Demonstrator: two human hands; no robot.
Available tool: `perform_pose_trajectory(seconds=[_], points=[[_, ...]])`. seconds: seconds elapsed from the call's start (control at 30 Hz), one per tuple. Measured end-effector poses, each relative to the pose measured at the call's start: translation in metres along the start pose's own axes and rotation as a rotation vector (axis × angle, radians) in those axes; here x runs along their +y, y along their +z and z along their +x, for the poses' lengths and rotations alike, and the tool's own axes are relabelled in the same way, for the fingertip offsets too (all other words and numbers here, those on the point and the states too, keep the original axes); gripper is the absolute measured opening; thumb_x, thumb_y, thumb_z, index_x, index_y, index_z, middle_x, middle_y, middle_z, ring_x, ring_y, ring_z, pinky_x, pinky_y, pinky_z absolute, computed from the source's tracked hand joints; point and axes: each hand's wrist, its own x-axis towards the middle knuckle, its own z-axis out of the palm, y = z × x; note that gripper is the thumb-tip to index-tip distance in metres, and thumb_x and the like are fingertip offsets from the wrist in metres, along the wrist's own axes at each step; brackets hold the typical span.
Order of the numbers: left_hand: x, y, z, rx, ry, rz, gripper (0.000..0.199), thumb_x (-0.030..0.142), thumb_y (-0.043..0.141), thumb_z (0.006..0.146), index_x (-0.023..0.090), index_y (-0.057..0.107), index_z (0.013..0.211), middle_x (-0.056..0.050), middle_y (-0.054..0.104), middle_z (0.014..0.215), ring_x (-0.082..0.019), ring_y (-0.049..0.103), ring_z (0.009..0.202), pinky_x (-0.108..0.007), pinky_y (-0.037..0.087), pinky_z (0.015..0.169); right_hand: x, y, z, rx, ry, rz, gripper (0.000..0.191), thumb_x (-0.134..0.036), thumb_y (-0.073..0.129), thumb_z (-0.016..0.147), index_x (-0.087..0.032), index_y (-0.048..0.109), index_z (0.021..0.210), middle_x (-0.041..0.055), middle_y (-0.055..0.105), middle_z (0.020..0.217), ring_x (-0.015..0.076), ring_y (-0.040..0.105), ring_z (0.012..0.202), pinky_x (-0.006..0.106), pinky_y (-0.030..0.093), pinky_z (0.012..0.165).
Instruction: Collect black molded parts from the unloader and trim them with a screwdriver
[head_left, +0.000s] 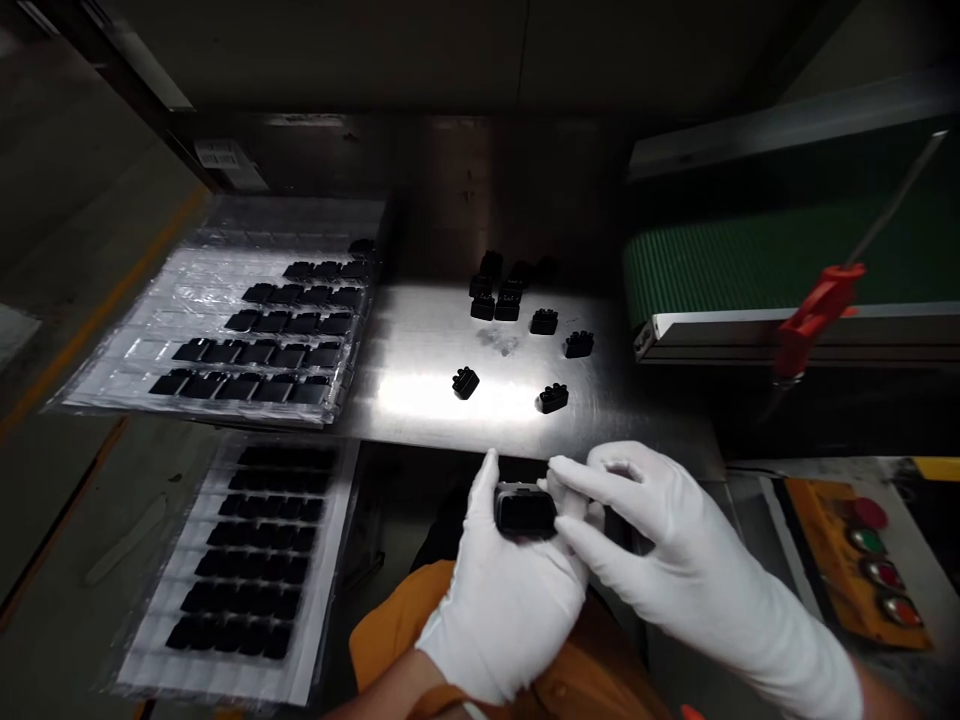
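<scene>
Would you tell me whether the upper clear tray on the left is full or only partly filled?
Partly filled: the upper tray holds black parts only toward its right side; its left pockets are bare.

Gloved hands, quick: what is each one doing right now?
Left hand: closed around a small black plastic part.
Right hand: fingertips pinch the same part's right end.
</scene>
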Motion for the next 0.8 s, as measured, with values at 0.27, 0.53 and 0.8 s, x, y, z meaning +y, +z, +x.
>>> perform_pose_trajectory(seconds=[0.27, 0.53, 0.8], points=[[-0.006, -0.012, 0.003, -0.132, -0.167, -0.170, 0.028, 0.043, 0.056, 0.085, 0.018, 0.062, 0.098, -0.003, 0.067, 0.087, -0.015, 0.066, 0.090, -0.024, 0.049, 0.088, -0.013, 0.006, 0.003, -0.092, 0.036, -0.048, 0.031, -0.030, 0.066, 0.081, -0.023, 0.063, 0.111, 0.0088, 0.063, 0.117, 0.0234, 0.060, 0.103, 0.042, 0.053, 0.085], [-0.010, -0.025, 0.012, -0.032, -0.137, -0.113, 0.029, 0.048, 0.061, 0.082, 0.019, 0.061, 0.085, 0.000, 0.062, 0.071, -0.013, 0.061, 0.072, -0.023, 0.049, 0.078, -0.012, 0.018, 0.007, -0.269, 0.251, 0.117, 0.016, -0.018, 0.061, 0.079, -0.021, 0.057, 0.064, -0.0010, 0.052, 0.065, 0.0132, 0.047, 0.061, 0.031, 0.041, 0.059], [-0.008, -0.038, 0.016, 0.064, -0.134, -0.091, 0.032, 0.048, 0.055, 0.087, 0.016, 0.063, 0.090, -0.003, 0.066, 0.084, -0.014, 0.063, 0.088, -0.023, 0.044, 0.091, -0.005, 0.032, -0.005, -0.321, 0.412, 0.216, 0.027, -0.022, 0.061, 0.081, -0.020, 0.044, 0.061, -0.0031, 0.050, 0.070, 0.0109, 0.047, 0.065, 0.030, 0.041, 0.064]])
